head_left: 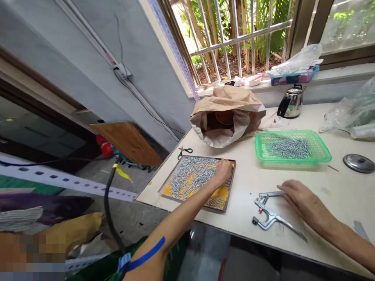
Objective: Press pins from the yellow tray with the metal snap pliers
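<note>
Looks bright from the window (238, 40) at upper right; dims at lower centre, pixelates at lower left, perhaps stretches near edges.

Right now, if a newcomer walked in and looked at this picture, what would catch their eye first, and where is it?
Probably the bright green basket of metal pieces, right of centre on the table. Next, the tray to its left, where the left hand reaches among more pieces. Behind the tray, a big paper bag gapes open.
</note>
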The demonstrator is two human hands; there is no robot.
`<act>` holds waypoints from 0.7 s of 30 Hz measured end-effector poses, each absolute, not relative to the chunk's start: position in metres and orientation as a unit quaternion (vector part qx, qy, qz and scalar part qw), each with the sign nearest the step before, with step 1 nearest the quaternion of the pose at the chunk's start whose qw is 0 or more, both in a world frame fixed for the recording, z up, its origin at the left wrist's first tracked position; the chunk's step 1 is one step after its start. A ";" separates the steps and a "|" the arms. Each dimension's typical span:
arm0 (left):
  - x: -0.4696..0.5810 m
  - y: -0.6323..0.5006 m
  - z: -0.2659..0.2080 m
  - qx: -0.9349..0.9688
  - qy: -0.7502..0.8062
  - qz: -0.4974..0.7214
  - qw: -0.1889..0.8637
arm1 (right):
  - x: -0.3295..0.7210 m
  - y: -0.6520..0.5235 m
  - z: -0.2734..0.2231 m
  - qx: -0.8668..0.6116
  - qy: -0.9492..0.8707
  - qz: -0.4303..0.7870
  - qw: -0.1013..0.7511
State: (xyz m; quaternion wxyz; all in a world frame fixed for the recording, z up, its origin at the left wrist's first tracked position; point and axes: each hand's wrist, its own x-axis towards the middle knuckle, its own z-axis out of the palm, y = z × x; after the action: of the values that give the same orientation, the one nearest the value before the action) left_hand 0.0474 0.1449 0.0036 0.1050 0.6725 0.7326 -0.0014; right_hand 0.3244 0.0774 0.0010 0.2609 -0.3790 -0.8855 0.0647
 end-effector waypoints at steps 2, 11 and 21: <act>0.048 0.144 0.008 0.679 0.726 0.012 0.106 | 0.325 0.050 -0.009 -0.373 -0.898 0.091 0.215; 0.089 0.049 0.002 0.549 0.656 0.207 0.474 | 0.329 0.010 -0.039 -0.407 -0.893 0.048 0.186; 0.115 0.026 -0.004 0.472 0.692 0.111 0.535 | 0.331 0.010 -0.029 -0.391 -0.898 0.111 0.170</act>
State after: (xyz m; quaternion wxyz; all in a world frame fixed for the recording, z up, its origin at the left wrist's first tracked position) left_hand 0.1150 0.0256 -0.0040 0.5349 0.4715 0.6923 0.1112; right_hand 0.3305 0.0104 -0.0295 0.1695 -0.3911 -0.8978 0.1110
